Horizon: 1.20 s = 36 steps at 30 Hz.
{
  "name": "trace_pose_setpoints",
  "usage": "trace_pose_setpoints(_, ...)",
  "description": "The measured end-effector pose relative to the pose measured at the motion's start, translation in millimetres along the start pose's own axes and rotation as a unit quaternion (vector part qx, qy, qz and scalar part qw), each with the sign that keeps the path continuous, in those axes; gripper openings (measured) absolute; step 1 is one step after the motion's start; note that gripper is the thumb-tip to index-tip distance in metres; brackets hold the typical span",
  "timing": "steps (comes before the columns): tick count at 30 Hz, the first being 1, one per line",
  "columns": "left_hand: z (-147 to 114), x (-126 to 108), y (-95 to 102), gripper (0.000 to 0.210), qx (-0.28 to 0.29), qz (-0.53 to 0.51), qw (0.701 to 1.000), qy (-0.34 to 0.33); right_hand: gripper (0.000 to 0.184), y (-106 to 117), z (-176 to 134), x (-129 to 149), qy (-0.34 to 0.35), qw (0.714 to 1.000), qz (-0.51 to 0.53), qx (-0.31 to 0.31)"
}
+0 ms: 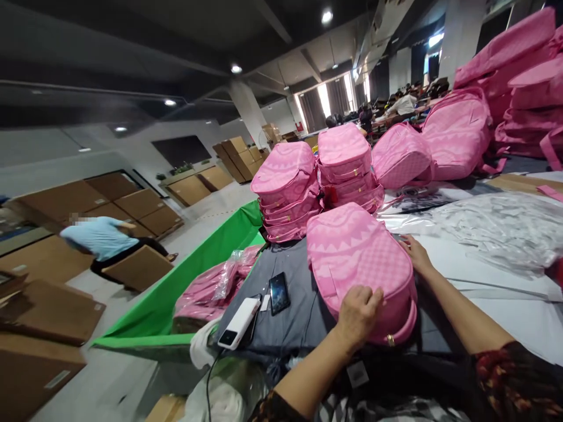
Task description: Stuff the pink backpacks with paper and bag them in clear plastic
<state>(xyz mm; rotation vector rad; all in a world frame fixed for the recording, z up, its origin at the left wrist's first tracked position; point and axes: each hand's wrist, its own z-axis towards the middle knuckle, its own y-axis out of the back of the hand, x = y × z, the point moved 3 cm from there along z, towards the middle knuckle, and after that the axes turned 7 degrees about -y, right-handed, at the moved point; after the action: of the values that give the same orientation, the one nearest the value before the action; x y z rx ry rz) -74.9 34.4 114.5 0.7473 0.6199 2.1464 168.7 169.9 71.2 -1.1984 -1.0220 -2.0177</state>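
Observation:
A pink backpack (352, 252) with a checked patch and wavy pattern lies on the dark cloth of the table (303, 328) in front of me. My left hand (359, 310) rests on its near part, fingers curled and pinching the fabric beside the checked patch. At the bag's right side is my right hand (416, 253), its fingers stretched out by the edge; part of them is hidden, so firm contact is unclear. Along the near end of the bag, the zip pull (389, 339) shows gold.
Stacked pink backpacks (285, 181) stand behind, with more piled at right. Clear plastic bags (505, 225) cover the right side. A phone (280, 293) and white power bank (240, 322) lie left. A green bin (145, 310) holds wrapped pink bags. A person (103, 237) bends among cartons.

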Motion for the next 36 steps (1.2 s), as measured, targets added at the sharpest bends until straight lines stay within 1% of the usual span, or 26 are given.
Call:
trace_pose_setpoints(2,-4,-4,0.4,0.019,-0.009,-0.033,0.999,0.028,0.037,13,-35,-8,0.017,1.000,-0.011,-0.011)
trace_pose_setpoints(3,-7,-11,-0.1,0.023,0.003,-0.052,0.998,0.033,0.034,21,-60,-13,0.031,0.999,-0.015,-0.011)
trace_pose_setpoints(4,-10,-19,-2.0,0.026,0.028,-0.065,0.997,0.037,0.029,27,-86,-19,0.042,0.999,-0.019,-0.007)
trace_pose_setpoints(5,-12,-28,-5.8,0.025,0.067,-0.070,0.994,0.043,0.024,31,-113,-25,0.060,0.998,-0.023,0.006)
trace_pose_setpoints(6,-12,-36,-11.5,0.024,0.117,-0.069,0.989,0.055,0.023,32,-137,-30,0.097,0.994,-0.037,0.028)
trace_pose_setpoints(8,-7,-46,-27.3,0.020,0.236,-0.068,0.966,0.077,0.033,26,-172,-42,0.116,0.989,-0.067,0.053)
trace_pose_setpoints(9,-1,-48,-35.7,0.019,0.293,-0.075,0.949,0.085,0.036,21,-181,-48,0.114,0.989,-0.079,0.059)
trace_pose_setpoints(11,15,-48,-49.7,0.019,0.387,-0.101,0.912,0.094,0.032,13,-183,-55,0.094,0.990,-0.087,0.052)
trace_pose_setpoints(13,29,-44,-56.5,0.026,0.434,-0.128,0.887,0.092,0.027,9,-175,-59,0.081,0.992,-0.079,0.056)
trace_pose_setpoints(15,38,-40,-57.2,0.029,0.448,-0.148,0.877,0.088,0.025,10,-167,-60,0.074,0.991,-0.068,0.086)
trace_pose_setpoints(17,41,-38,-55.9,0.030,0.446,-0.162,0.876,0.090,0.026,14,-164,-59,0.072,0.988,-0.069,0.121)
trace_pose_setpoints(18,41,-39,-55.6,0.030,0.445,-0.164,0.875,0.096,0.026,17,-164,-57,0.073,0.986,-0.077,0.126)
trace_pose_setpoints(21,39,-44,-58.4,0.028,0.437,-0.163,0.876,0.126,0.029,25,-171,-53,0.079,0.986,-0.113,0.098)
trace_pose_setpoints(24,40,-51,-63.2,0.027,0.425,-0.163,0.876,0.160,0.027,33,-174,-46,0.109,0.984,-0.135,0.047)
trace_pose_setpoints(26,43,-53,-64.2,0.026,0.420,-0.170,0.872,0.186,0.028,39,-170,-39,0.141,0.980,-0.140,0.004)
trace_pose_setpoints(28,47,-52,-62.6,0.026,0.418,-0.179,0.867,0.204,0.031,47,-163,-32,0.147,0.982,-0.119,-0.015)
trace_pose_setpoints(29,49,-50,-61.0,0.027,0.418,-0.183,0.865,0.211,0.032,50,-159,-29,0.126,0.988,-0.091,-0.005)
trace_pose_setpoints(30,51,-48,-59.0,0.029,0.418,-0.187,0.862,0.216,0.034,53,-156,-28,0.081,0.995,-0.050,0.016)
trace_pose_setpoints(31,53,-45,-56.8,0.030,0.416,-0.190,0.861,0.223,0.036,55,-154,-29,0.013,0.999,0.005,0.042)
trace_pose_setpoints(32,55,-42,-54.6,0.032,0.413,-0.195,0.860,0.230,0.039,55,-155,-32,-0.076,0.992,0.072,0.075)
trace_pose_setpoints(33,57,-39,-52.7,0.032,0.408,-0.199,0.859,0.237,0.043,53,-161,-37,-0.179,0.966,0.144,0.118)
trace_pose_setpoints(34,59,-36,-51.2,0.033,0.402,-0.204,0.859,0.242,0.047,48,-171,-42,-0.280,0.921,0.215,0.164)
trace_pose_setpoints(35,62,-35,-50.3,0.033,0.397,-0.207,0.860,0.245,0.050,42,-184,-47,-0.368,0.862,0.277,0.213)
trace_pose_setpoints(36,65,-34,-50.3,0.032,0.394,-0.209,0.861,0.245,0.050,34,-200,-51,-0.435,0.798,0.324,0.262)
